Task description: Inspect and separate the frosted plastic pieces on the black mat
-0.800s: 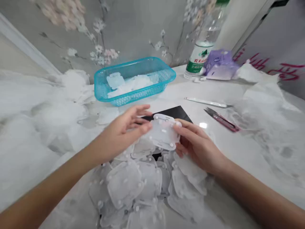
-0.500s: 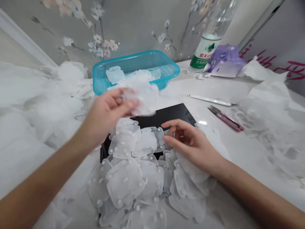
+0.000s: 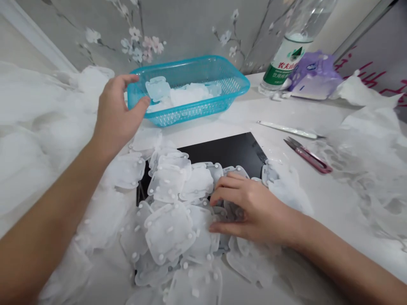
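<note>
My left hand [image 3: 119, 108] is at the left end of a blue plastic basket [image 3: 197, 111], its thumb and fingers apart around the corner and nothing held between them. Whether it touches the rim I cannot tell. Thin, translucent white plastic pieces [image 3: 190, 94] lie inside the basket. Many similar frosted pieces with small round knobs [image 3: 170, 232] overlap in a pile on a flat black panel [image 3: 222, 149]. Over the right side of this pile hovers or rests my right hand [image 3: 251, 203], thumb and fingers spread, with no piece gripped.
A mass of white sheets [image 3: 34, 140] heaps up at the left. To the right lie a slim white-handled tool [image 3: 288, 128], pink thread snips [image 3: 310, 156] and crumpled clear film [image 3: 375, 169]. Behind them stand a water bottle [image 3: 286, 59] and a purple wipes pack [image 3: 316, 76].
My left hand has let go of a bunch of white pieces at the basket and moved left to its corner. The right hand has come down and nearer over the pile, fingers spreading.
</note>
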### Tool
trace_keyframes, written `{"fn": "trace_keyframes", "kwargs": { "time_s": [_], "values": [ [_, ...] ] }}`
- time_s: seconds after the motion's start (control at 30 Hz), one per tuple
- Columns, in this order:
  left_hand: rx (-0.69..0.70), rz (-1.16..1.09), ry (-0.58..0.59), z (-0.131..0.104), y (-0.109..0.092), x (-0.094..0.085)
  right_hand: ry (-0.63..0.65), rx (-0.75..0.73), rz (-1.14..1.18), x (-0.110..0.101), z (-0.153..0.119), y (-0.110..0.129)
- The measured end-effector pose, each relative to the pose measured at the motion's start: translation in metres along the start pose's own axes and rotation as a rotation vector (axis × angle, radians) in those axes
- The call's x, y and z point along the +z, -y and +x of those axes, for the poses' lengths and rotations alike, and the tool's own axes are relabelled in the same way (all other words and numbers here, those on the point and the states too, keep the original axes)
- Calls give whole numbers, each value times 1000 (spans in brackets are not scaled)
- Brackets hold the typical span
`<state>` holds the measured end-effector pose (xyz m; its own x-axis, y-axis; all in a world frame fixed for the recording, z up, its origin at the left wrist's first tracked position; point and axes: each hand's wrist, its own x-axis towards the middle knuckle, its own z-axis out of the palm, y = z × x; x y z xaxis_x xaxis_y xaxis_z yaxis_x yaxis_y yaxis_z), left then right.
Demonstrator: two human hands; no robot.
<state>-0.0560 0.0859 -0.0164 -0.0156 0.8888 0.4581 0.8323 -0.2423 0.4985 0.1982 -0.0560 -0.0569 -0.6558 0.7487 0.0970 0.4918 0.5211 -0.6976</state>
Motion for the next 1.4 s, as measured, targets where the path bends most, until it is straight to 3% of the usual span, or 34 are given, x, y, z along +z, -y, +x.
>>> {"fn": "trace_keyframes", "kwargs": {
  "time_s": [0.13, 0.23, 0.3, 0.4, 0.53, 0.6, 0.77, 0.87, 1.0, 1.1, 1.23, 1.3, 1.4],
  "values": [
    [272, -16, 5, -16, -29, -10, 76, -11, 62, 1, 3, 1],
    [353, -27, 110, -31, -49, -17, 87, -26, 58, 1, 3, 3],
    [365, -69, 256, -41, -60, -20, 70, 1, 51, 0, 2, 4],
    [345, -205, 574, -54, -68, -20, -5, 64, 176, -4, 0, 6],
    [211, -393, 979, -68, -71, -10, -275, 164, 579, -10, 0, 4],
    [129, -464, 1048, -74, -73, -4, -423, 219, 685, -13, 2, 1],
    [-86, -650, 922, -81, -77, 6, -593, 243, 572, -13, 4, -4],
    [-200, -729, 930, -79, -75, 8, -596, 245, 530, -10, 4, -4],
    [-204, -748, 855, -77, -71, 9, -535, 290, 575, -7, 6, -4],
    [-106, -669, 643, -77, -68, 10, -542, 361, 551, -4, 7, -9],
    [309, -337, 156, -73, -60, 7, -630, 481, 527, -2, 7, -15],
    [453, -207, 82, -69, -56, 3, -632, 499, 505, -2, 7, -15],
    [495, -147, 72, -66, -56, -2, -645, 485, 451, -2, 7, -14]
  ]
}}
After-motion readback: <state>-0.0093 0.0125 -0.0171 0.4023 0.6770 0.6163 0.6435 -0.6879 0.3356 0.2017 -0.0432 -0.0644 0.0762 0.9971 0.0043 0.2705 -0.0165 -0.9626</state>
